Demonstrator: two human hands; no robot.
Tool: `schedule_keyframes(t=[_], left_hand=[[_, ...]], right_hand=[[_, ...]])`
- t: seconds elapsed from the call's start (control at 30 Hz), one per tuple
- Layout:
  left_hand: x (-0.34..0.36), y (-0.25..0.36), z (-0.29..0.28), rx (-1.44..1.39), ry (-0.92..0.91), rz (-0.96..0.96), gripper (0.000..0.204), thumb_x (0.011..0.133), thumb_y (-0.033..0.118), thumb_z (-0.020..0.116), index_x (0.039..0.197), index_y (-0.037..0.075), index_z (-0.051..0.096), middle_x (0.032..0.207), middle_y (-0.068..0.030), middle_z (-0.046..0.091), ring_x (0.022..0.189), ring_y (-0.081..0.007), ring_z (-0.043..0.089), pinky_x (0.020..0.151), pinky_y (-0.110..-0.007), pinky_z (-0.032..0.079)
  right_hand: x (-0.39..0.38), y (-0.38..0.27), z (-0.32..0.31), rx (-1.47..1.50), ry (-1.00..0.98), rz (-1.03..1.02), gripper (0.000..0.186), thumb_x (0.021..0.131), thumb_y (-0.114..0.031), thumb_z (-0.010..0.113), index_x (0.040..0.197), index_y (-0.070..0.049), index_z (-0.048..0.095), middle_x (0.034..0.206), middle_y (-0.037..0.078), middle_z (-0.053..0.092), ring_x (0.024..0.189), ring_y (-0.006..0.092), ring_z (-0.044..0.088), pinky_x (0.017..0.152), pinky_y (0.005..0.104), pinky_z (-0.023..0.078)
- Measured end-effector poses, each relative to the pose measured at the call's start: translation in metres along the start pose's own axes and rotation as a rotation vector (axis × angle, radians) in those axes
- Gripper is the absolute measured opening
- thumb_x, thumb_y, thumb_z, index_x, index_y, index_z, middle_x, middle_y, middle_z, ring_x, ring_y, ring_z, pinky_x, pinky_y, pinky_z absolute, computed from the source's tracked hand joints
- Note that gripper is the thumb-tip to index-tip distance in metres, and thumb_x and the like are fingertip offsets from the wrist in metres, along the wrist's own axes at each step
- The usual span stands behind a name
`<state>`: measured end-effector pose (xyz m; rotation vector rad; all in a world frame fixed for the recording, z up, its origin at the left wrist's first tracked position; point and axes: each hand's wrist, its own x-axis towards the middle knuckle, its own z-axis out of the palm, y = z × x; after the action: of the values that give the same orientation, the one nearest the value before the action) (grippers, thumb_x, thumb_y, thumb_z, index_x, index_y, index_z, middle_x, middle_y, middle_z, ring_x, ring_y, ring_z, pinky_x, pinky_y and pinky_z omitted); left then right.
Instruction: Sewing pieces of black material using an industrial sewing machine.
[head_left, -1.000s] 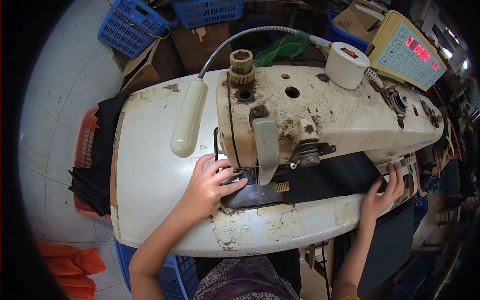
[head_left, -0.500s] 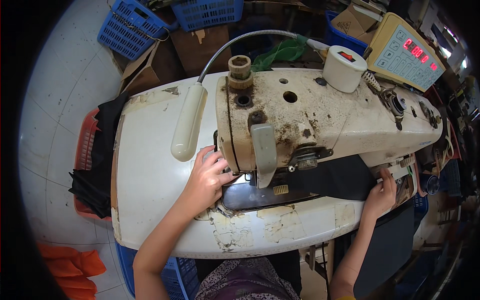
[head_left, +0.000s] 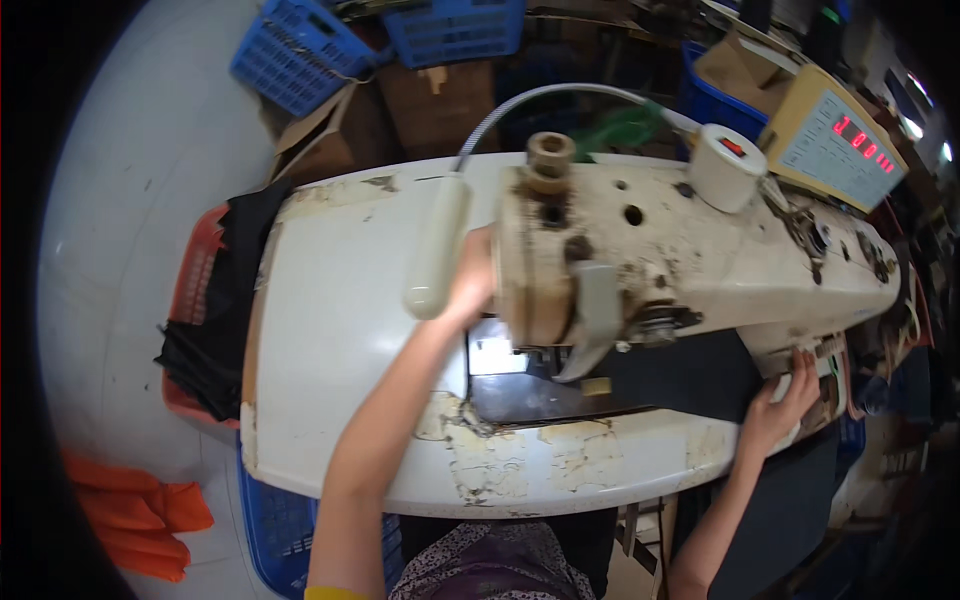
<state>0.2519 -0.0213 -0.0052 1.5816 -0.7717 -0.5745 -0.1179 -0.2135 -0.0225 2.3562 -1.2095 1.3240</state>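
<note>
The white, rust-stained sewing machine [head_left: 720,270] stands on its table. My left hand [head_left: 474,280] reaches far around the left end of the machine head, and its fingers are hidden behind the head and the white lamp [head_left: 437,250]. A flat black fabric piece [head_left: 690,375] lies under the machine arm, reaching right to the machine's pillar. Beside that right end is my right hand [head_left: 783,405], its fingers stretched up against the foot of the pillar. Below the needle area, the shiny dark bed plate [head_left: 530,398] is bare at its left.
A red basket [head_left: 195,270] with black fabric stands left of the table. Orange cloth [head_left: 135,515] lies on the floor. Blue crates [head_left: 455,30] and cardboard boxes [head_left: 440,105] are behind. A control panel [head_left: 840,140] with red digits sits at the back right.
The whole view has shifted, so the machine sits further right. My left hand has moved from beside the needle area to behind the machine head. My right hand stays by the pillar.
</note>
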Motion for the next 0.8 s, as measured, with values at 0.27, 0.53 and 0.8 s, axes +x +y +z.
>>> schedule_keyframes(t=[0.27, 0.53, 0.8], left_hand=[[-0.036, -0.026, -0.176, 0.633, 1.186, 0.307, 0.044, 0.082, -0.005, 0.046, 0.123, -0.004, 0.062, 0.121, -0.0200, 0.061, 0.116, -0.0324, 0.057, 0.106, -0.039, 0.040], [-0.246, -0.118, -0.387, 1.097, 1.594, -0.167, 0.059, 0.075, 0.001, 0.054, 0.134, -0.003, 0.056, 0.124, -0.0235, 0.055, 0.112, -0.0379, 0.055, 0.104, -0.040, 0.041], [-0.300, -0.107, -0.407, 1.071, 1.470, -0.383, 0.063, 0.077, 0.003, 0.058, 0.139, 0.000, 0.051, 0.136, -0.0262, 0.048, 0.125, -0.0416, 0.046, 0.107, -0.044, 0.037]], right_hand=[[-0.005, 0.026, -0.001, -0.084, -0.023, 0.007, 0.043, 0.090, 0.001, 0.054, 0.132, -0.006, 0.055, 0.135, 0.014, 0.050, 0.125, 0.0359, 0.045, 0.101, 0.0473, 0.038], [-0.008, 0.023, 0.003, -0.010, -0.002, -0.003, 0.038, 0.095, -0.002, 0.053, 0.133, -0.006, 0.055, 0.136, 0.013, 0.050, 0.125, 0.0336, 0.046, 0.101, 0.0453, 0.040], [-0.130, 0.091, -0.043, 0.266, 0.083, 0.342, 0.030, 0.099, -0.009, 0.057, 0.127, 0.002, 0.055, 0.119, 0.016, 0.057, 0.108, 0.0257, 0.057, 0.098, 0.0384, 0.046]])
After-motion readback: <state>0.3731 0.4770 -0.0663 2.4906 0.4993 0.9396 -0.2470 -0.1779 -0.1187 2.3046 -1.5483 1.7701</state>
